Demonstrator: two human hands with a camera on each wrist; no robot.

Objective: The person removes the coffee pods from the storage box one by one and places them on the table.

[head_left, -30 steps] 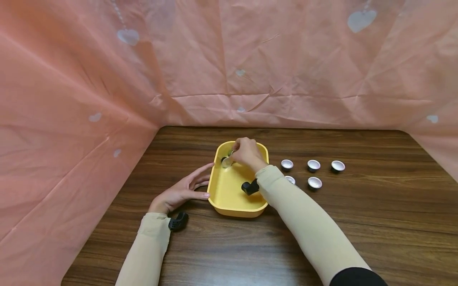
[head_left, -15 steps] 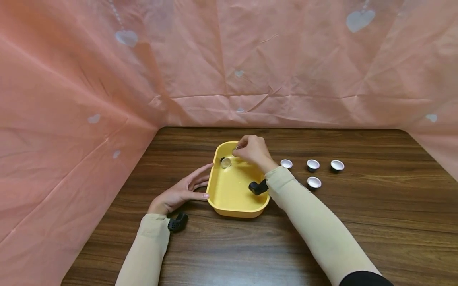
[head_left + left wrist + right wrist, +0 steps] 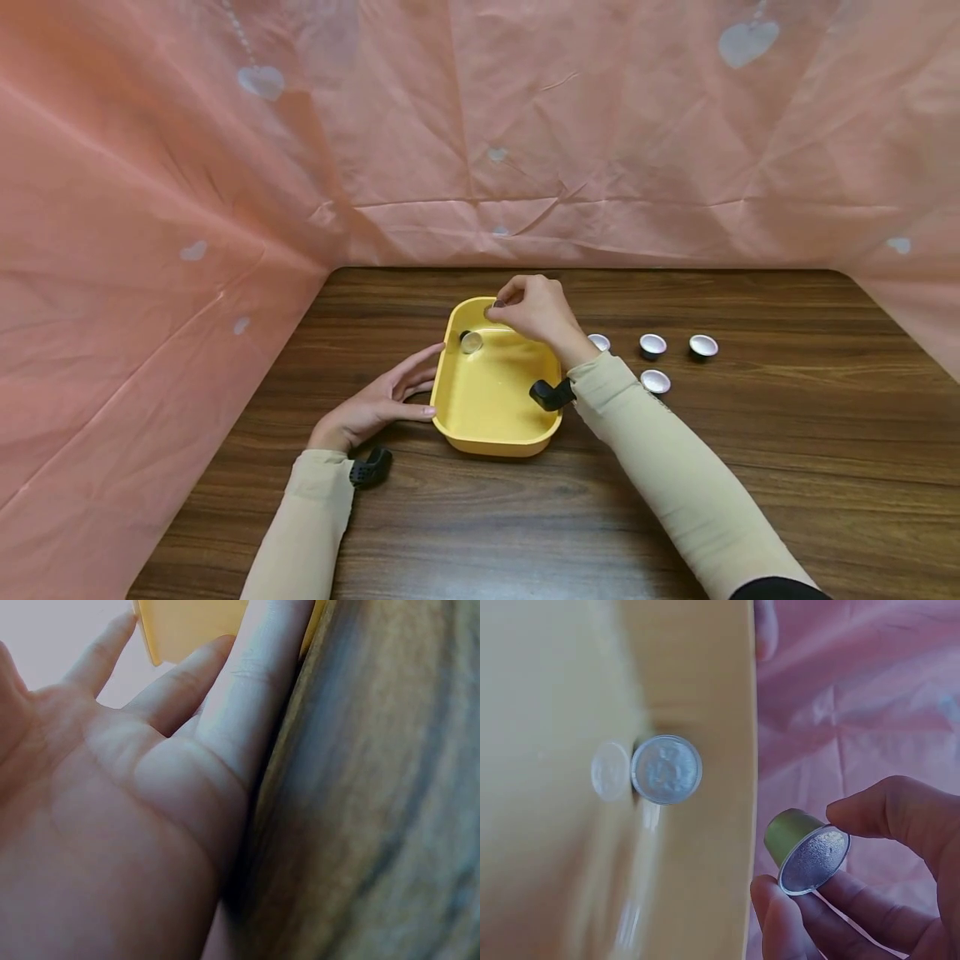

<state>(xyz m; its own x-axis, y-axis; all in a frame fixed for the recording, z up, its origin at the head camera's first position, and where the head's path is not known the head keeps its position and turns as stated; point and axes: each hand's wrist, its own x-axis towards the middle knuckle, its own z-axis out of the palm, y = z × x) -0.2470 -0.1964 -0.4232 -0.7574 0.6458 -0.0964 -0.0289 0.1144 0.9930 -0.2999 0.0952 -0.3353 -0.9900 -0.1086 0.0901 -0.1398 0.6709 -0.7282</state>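
Note:
A yellow plastic bin (image 3: 495, 400) stands on the table. My left hand (image 3: 386, 400) lies along its left side, fingers spread and fairly straight, thumb and fingertips touching the wall. Over the bin's far end, my right hand (image 3: 538, 312) holds a green coffee capsule (image 3: 814, 859) between thumb and fingers; the right wrist view shows its silver lid tilted toward the camera. Another coffee capsule (image 3: 471, 342) lies on its side inside, by the left wall, its round silver lid (image 3: 666, 769) facing the right wrist camera.
Right of the bin, several coffee capsules (image 3: 652, 345) stand lid up on the dark wooden table (image 3: 450, 517); my right forearm partly covers that area. A pink curtain (image 3: 480, 125) with hearts encloses the back and sides.
My right hand has risen from inside the bin and shifted slightly right, bringing the green coffee capsule up with it. The left hand stays against the bin.

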